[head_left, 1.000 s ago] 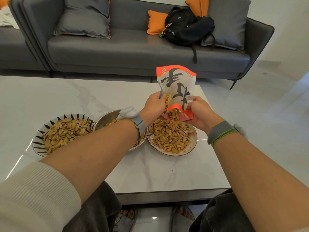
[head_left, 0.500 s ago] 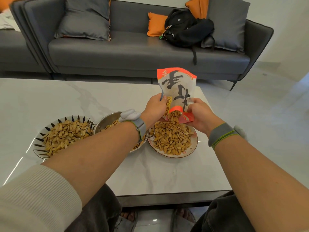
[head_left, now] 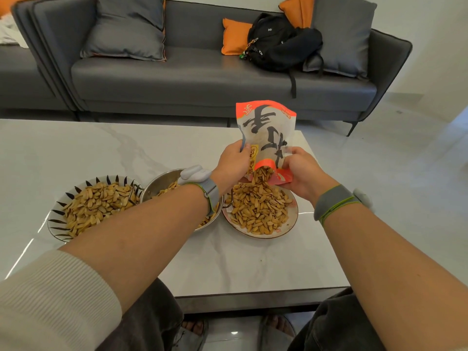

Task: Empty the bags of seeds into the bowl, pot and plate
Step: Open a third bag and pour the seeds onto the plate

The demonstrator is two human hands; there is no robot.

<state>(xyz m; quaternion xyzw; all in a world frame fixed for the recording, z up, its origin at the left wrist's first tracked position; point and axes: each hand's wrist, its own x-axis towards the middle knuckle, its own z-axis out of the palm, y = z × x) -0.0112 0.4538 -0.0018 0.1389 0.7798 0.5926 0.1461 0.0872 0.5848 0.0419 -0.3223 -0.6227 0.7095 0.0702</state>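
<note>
Bowl [head_left: 59, 216] & pot [head_left: 162, 179] filled; left hand [head_left: 234, 162] & right hand [head_left: 300, 172] pinch upturned bag [head_left: 268, 133], seeds dropping onto plate [head_left: 291, 221], prob. last.

on the white marble table [head_left: 76, 153], the spike-rimmed bowl [head_left: 58, 219] sits at nine o'clock of the steel pot [head_left: 162, 181]; the round plate [head_left: 291, 216] at three, under the upturned orange-and-white seed bag [head_left: 268, 133].

Home living room: grey sofa [head_left: 202, 79], cushions [head_left: 126, 29], marble coffee table [head_left: 76, 153].
</note>
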